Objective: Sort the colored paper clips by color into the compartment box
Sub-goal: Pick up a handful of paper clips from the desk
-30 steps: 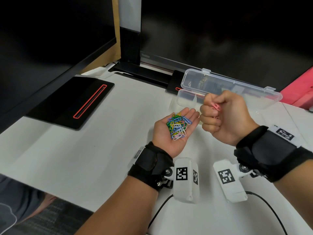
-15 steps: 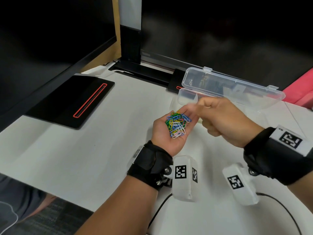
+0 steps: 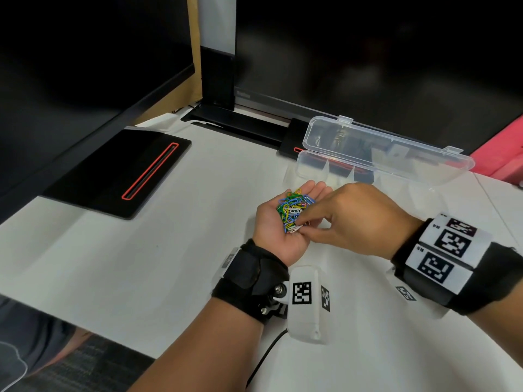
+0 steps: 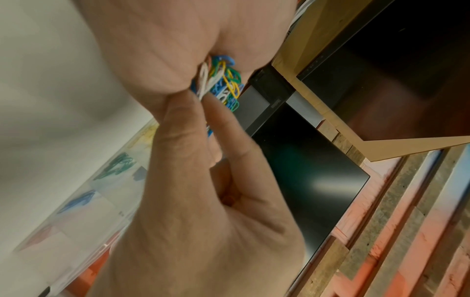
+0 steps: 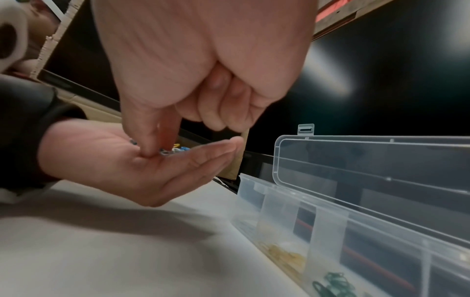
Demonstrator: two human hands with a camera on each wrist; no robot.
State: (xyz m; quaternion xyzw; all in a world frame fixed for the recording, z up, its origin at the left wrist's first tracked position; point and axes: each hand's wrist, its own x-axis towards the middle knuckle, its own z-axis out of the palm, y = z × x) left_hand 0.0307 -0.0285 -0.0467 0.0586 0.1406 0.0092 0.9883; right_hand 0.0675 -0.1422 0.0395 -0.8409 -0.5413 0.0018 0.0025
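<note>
My left hand [image 3: 283,242] lies palm up over the white table, cupping a pile of coloured paper clips [image 3: 294,206] that also shows in the wrist views [image 4: 225,80] [image 5: 179,149]. My right hand [image 3: 300,224] reaches in from the right. Its thumb and forefinger pinch a pale clip [image 3: 294,228] at the pile's near edge, and the other fingers are curled in. The clear compartment box [image 3: 339,168] lies just beyond the hands with its lid [image 3: 382,148] open. Yellow clips [image 5: 282,255] and green clips [image 5: 333,281] sit in separate compartments.
A black pad with a red line [image 3: 121,171] lies at the left under a dark monitor. Another monitor and its stand [image 3: 218,80] rise behind the box. A red object [image 3: 503,154] sits at the far right. A black cable [image 3: 263,360] trails off the table's near edge.
The right hand, which held a pink clip up in a fist, has swung down and left onto the left palm and now pinches into the pile. The pink clip is no longer seen.
</note>
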